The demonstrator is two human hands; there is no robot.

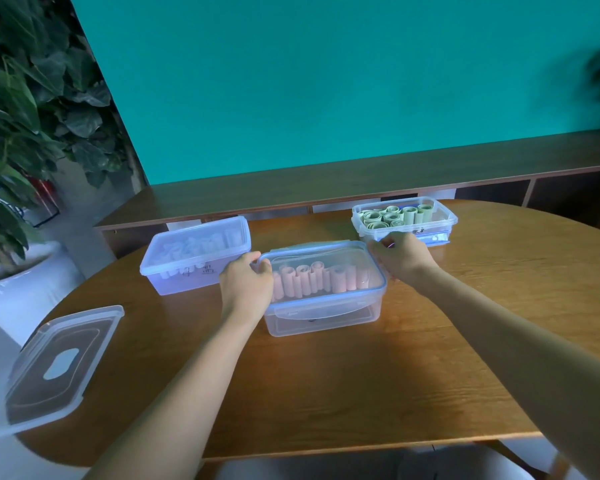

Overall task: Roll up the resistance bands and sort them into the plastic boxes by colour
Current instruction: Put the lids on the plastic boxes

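Both hands are gripping a lid (326, 259) on the pink-roll box (323, 317) at table centre — left hand (246, 284) on its left end, right hand (400, 255) on its right. A lidded box (194, 258) is sitting beside the left hand, an open green-roll box (404, 216) behind the right — a spare lid (63, 368) is overhanging the table's (361, 393) left edge.

Clear glossy plastic boxes (323, 317) — wood-grain table (361, 382)

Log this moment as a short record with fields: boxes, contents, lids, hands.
middle box: pink rolls inside, lid on top
left box: pale rolls inside, lid on
far right box: green rolls, no lid
spare lid: lies at the table's left edge
left hand: grips the middle box's lid at its left end
right hand: grips its right end
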